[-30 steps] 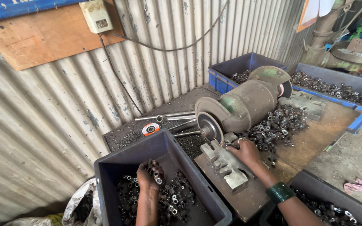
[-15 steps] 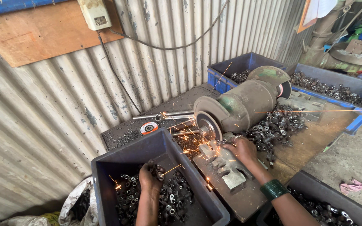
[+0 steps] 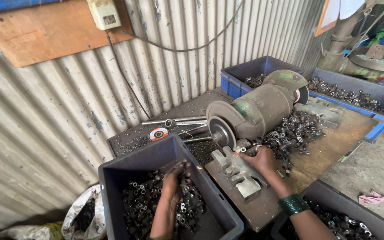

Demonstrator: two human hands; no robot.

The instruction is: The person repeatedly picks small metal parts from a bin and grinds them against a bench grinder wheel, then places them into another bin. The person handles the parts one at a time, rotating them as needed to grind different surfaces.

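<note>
Head view: two hands were seen, one bench grinder [image 3: 263, 109], and four bins of small metal rings. The left hand [image 3: 174, 180] was sunk in the near dark bin [image 3: 125, 171], fingers curled into the loose metal rings [image 3: 152, 204]; whether a ring was pinched could not be told. The right hand [image 3: 258, 159] was closed around a small piece held against the grinding wheel [image 3: 221, 129], beside the grey metal tool rest [image 3: 241, 171]; the piece itself was mostly hidden. One green bangle [image 3: 293, 203] was worn on that wrist. A heap of rings [image 3: 294, 131] was spread behind the right hand. Two blue bins [image 3: 245, 71] [image 3: 356, 93] were set behind the grinder, one dark bin [image 3: 334, 209] at lower right. One flap disc [image 3: 158, 133] and steel rods [image 3: 174, 121] were laid near the wall. A worn wooden bench [image 3: 334, 146] and corrugated sheet wall [image 3: 58, 111] with one switch box [image 3: 104, 13] were noted
</note>
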